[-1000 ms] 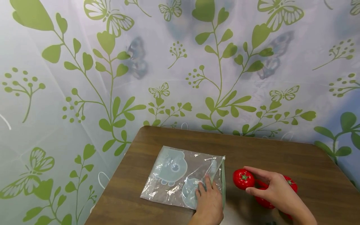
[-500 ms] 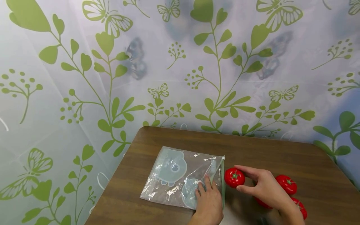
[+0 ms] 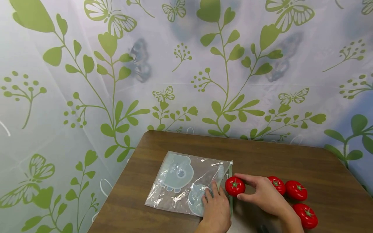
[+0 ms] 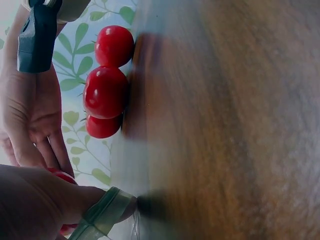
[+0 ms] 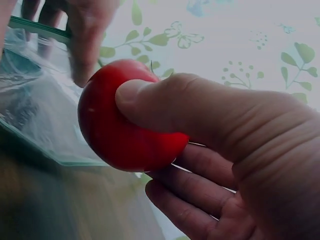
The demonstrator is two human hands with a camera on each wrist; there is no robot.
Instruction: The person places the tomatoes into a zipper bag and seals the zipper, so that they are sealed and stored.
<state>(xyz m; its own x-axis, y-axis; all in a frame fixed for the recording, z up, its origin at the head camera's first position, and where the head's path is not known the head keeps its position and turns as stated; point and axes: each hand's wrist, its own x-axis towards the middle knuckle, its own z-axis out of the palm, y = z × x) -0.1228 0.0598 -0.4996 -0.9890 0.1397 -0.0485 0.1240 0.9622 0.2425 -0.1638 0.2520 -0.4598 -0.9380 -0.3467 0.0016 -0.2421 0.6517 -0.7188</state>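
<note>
My right hand (image 3: 263,195) pinches a shiny red tomato (image 3: 234,186) between thumb and fingers, over the right edge of a clear zip bag (image 3: 177,174). The bag lies flat and carries pale blue cartoon prints. My left hand (image 3: 216,208) lies on the bag near its green-edged mouth, fingers spread on the upper sheet. In the left wrist view, its thumb (image 4: 82,202) sits under the green zip strip (image 4: 102,212). The right wrist view shows the bag's mouth (image 5: 45,95) gaping beside the held tomato (image 5: 127,120).
Three more tomatoes sit right of my right hand: one close behind it (image 3: 276,185), one beside that (image 3: 296,190), one nearer the front (image 3: 305,216). The brown wooden table (image 3: 262,155) meets a patterned curtain (image 3: 186,71) at the back.
My right hand has carried the tomato leftward to the bag's mouth, uncovering the other tomatoes behind it. My left hand and the bag have stayed in place.
</note>
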